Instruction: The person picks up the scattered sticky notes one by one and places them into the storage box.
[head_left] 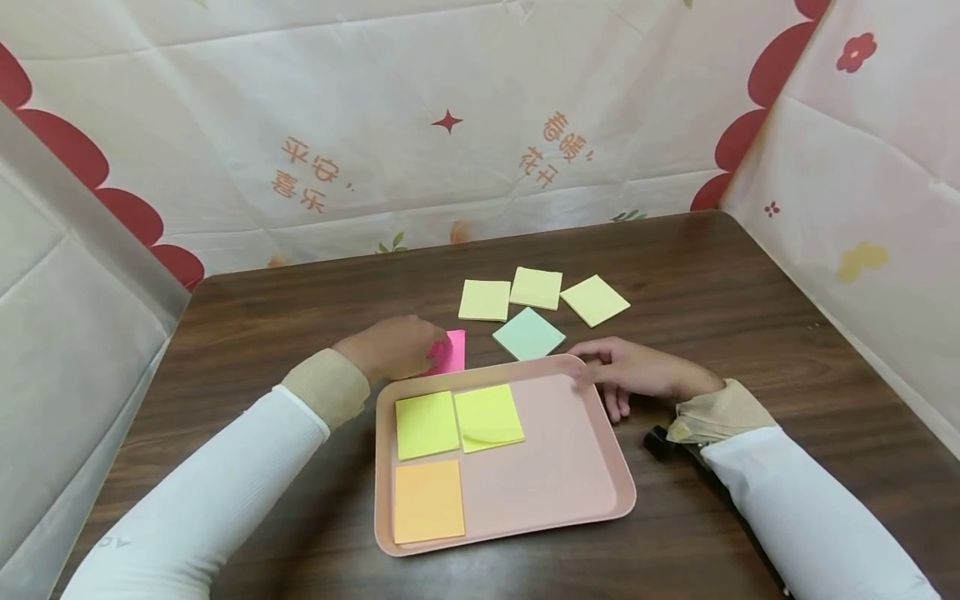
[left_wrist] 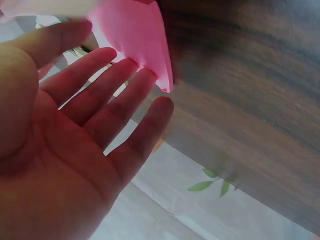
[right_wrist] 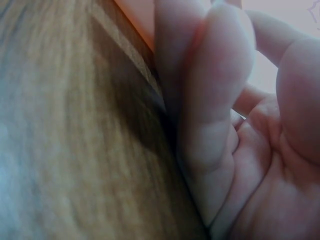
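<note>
"Fingers of the left hand (head_left: 392, 348): how do they stand?"

"Apart and nearly straight in the left wrist view, not curled round anything, with some tips touching the pink pad (left_wrist: 135, 37)."

"Where is that pad?"

"Just beyond the far wall of the tray (head_left: 555, 492), toward its left end, over the counter (head_left: 277, 333). In the head view it shows to the right of the left knuckles, partly covered by them. I can't tell whether it lies flat or has an edge tipped up, and with so much hidden I can't give a long axis."

"So the left hand is nearer?"

"Clearly. The right hand (head_left: 633, 371) is at the tray's far right corner, its fingers bent and gripping the rim."

"What about room to move?"

"I'd judge the tray's wall matters most: it stands right at the pad's near side, so any path inward has to clear it. Rightward, a strip of bare counter separates the pad from the mint pad (head_left: 529, 335), which is turned cornerwise; three pale yellow pads (head_left: 484, 300) lie behind that."

"Inside the tray?"

"Two bright yellow pads (head_left: 427, 425) take the far left, an orange pad (head_left: 429, 502) the near left. The right part of the floor is bare."
</note>
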